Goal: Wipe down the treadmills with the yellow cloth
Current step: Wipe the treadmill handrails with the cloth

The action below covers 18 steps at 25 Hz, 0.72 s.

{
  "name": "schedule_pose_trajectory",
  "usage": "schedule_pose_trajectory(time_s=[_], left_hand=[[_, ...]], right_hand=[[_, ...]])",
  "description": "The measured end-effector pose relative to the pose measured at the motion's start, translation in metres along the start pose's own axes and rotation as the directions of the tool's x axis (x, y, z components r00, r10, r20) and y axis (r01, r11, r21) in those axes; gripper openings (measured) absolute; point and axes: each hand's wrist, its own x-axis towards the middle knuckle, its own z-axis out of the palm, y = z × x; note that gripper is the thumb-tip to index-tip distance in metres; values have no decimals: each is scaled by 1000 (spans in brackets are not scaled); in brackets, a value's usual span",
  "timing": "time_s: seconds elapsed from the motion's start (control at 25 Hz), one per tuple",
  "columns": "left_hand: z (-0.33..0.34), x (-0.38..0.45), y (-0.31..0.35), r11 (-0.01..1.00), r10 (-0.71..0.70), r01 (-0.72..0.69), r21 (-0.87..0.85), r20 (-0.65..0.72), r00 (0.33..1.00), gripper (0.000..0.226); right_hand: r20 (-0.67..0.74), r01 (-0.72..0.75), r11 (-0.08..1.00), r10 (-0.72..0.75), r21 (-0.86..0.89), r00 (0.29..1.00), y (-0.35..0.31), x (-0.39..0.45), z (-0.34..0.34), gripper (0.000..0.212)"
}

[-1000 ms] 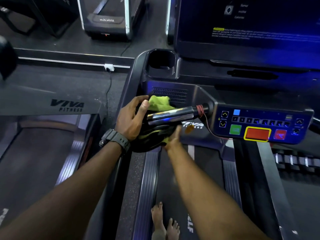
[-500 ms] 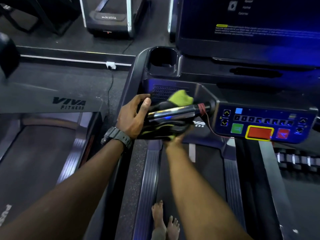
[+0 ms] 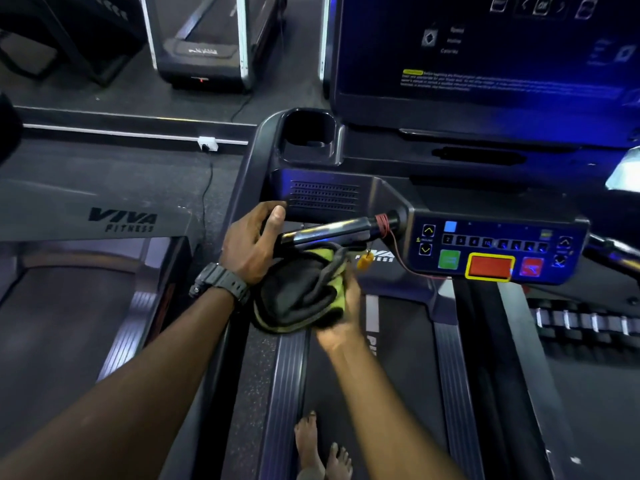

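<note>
We're gripping the yellow cloth [image 3: 334,284] in our right hand [image 3: 341,308] just under the chrome handlebar [image 3: 332,232] (it looks bunched, though it's blurry). Our left hand [image 3: 251,245] is curling loosely beside the bar's end, so we're better off wrapping the cloth fully around.

The cloth [image 3: 304,296] is yellow-green along its folds and edges, dark grey-black over most of its bunched face. The handlebar [image 3: 329,232] above it is glossy chrome with a blue glint, wound at its inner end with red cord [image 3: 382,223]; an orange tag [image 3: 365,261] hangs below. The control panel [image 3: 498,247] is dark blue, with a green button [image 3: 449,259], a red button framed in yellow [image 3: 490,267], a smaller red button [image 3: 531,267] and a light-blue square [image 3: 450,226]. The wristwatch [image 3: 221,282] is matte black. The screen [image 3: 485,57] glows deep blue with pale text.
</note>
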Motion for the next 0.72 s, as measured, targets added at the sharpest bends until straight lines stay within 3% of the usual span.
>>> schedule_pose_trajectory(time_s=[0.08,0.12,0.16,0.2,0.24,0.28,0.32,0.4,0.48,0.6,0.64,0.72], left_hand=[[0,-1,2,1000,-13,13,15,18,1000,61],[1,-1,3,1000,-17,17,16,16,1000,62],[1,-1,4,1000,-19,18,14,14,1000,61],[1,-2,3,1000,-18,18,3,11,1000,61],[0,-2,3,1000,-23,23,-18,3,1000,61],[-1,-2,2,998,-34,34,-46,-10,999,62],[-1,-2,2,996,-50,48,-78,-25,998,64],[-1,-1,1,990,-74,68,-123,-48,996,66],[0,0,2,987,-89,79,-143,-64,994,69],[1,0,0,985,-107,95,-146,-76,991,71],[0,2,0,988,-103,94,-123,-67,992,73],[0,3,0,990,-94,89,-112,-42,995,77]], right_hand=[[-101,198,959,-221,-203,970,-13,-18,-8,59],[-128,348,823,-445,-449,886,-23,-26,-8,61],[-42,448,559,-656,-697,754,-34,-34,-5,64],[141,463,201,-784,-863,604,-46,-37,0,66],[348,381,-157,-788,-911,507,-60,-33,11,65],[504,239,-448,-701,-862,505,-79,-20,25,64],[538,99,-617,-582,-781,610,-99,-5,40,61],[354,-42,-721,-389,-692,850,-130,21,79,55],[250,20,-842,-138,-539,958,-113,40,111,55],[281,318,-872,221,-372,934,-63,47,137,41],[281,362,-853,267,-377,922,-71,54,135,41],[163,282,-869,234,-408,958,-119,61,128,54]])
